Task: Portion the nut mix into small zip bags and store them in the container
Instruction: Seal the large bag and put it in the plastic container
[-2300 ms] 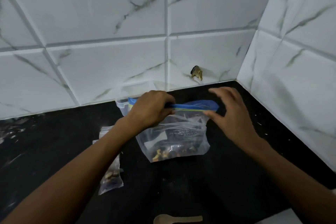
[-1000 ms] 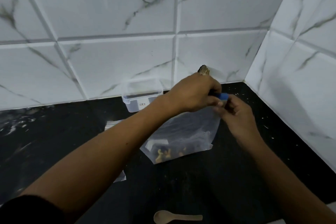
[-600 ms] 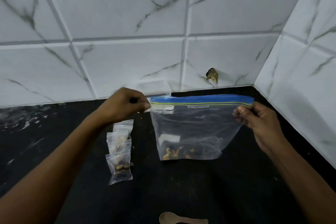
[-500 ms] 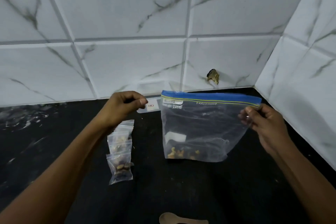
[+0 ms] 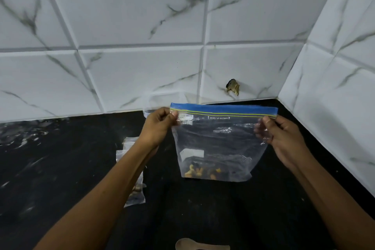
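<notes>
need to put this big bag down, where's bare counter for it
Bare black counter lies left of the small zip bags, and between the big bag and the spoon. It is crowded by the left arm, where the small bags lie, and behind the left hand, where the clear container stands.

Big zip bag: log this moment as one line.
left hand pinches big zip bag top corner | right hand grips other corner | nuts at bottom
</notes>
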### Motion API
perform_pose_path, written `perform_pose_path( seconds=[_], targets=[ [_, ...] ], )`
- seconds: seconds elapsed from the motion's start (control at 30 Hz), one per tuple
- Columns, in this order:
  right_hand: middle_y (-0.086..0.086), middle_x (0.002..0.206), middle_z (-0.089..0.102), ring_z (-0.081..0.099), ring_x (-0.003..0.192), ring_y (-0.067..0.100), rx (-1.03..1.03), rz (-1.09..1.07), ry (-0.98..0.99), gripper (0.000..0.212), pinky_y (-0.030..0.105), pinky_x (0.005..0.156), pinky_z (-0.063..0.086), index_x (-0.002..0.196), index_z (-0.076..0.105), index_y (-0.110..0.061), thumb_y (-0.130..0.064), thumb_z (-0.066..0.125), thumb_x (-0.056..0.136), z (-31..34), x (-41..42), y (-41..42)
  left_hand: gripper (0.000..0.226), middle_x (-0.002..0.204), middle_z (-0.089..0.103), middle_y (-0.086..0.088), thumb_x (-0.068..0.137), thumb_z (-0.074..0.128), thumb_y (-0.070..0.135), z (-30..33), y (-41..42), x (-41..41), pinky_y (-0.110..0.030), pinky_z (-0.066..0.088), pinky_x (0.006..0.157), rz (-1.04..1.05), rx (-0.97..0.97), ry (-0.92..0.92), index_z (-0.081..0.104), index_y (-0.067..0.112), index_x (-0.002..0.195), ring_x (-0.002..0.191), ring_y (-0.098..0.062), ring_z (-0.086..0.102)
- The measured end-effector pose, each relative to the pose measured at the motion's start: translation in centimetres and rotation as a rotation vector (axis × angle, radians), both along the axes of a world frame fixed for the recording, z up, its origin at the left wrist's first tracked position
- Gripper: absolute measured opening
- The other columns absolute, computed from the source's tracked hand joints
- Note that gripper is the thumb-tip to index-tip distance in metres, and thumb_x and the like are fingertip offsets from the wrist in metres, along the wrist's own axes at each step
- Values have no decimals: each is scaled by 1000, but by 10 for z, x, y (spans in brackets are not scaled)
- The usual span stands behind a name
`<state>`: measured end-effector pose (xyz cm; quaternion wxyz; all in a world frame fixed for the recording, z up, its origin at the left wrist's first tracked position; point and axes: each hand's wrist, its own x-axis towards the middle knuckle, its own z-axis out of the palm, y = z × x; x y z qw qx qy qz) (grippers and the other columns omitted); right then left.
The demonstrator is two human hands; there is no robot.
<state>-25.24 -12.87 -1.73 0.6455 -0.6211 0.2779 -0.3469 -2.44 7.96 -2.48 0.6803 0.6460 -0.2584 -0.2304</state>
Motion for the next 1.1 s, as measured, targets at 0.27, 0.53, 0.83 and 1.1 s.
perform_pose_path(
  seconds=[0.27, 0.53, 0.83, 1.1],
  targets=[
    [4, 71, 66, 60, 66, 13, -18, -25, 78, 28, 34, 68, 51, 94, 67, -27, -3, 54, 95, -7, 11, -1, 17, 80, 66, -6, 96, 59, 2, -2, 17, 9, -19, 52, 59, 89, -8, -26, 64, 17, 92, 66, -9, 64],
    [-8, 100, 64, 60, 94, 7, -517, 199, 621, 18, 25, 77, 49, 97, 67, -28, -18, 71, 83, 0, -1, -7, 17, 91, 69, 6, 84, 77, 18, -1, 43, 15, -18, 47, 71, -61, 466, -531, 71, 22, 100, 81, -5, 63],
    [-12, 102, 58, 59, 92, 6, -293, 126, 511, 15, 21, 67, 44, 105, 58, -25, -14, 56, 95, -17, 2, 0, 8, 94, 70, -5, 98, 58, 18, -16, 40, 6, -35, 54, 71, -48, 344, -289, 57, 20, 107, 83, -18, 67],
    [-10, 119, 57, 55, 106, 7, -292, 350, 627, 35, 24, 83, 48, 117, 64, -27, -22, 72, 83, -21, -6, -2, 25, 116, 65, 2, 93, 64, 21, -23, 40, 4, -31, 52, 93, -125, 464, -310, 64, 20, 118, 107, -13, 60]
  ],
)
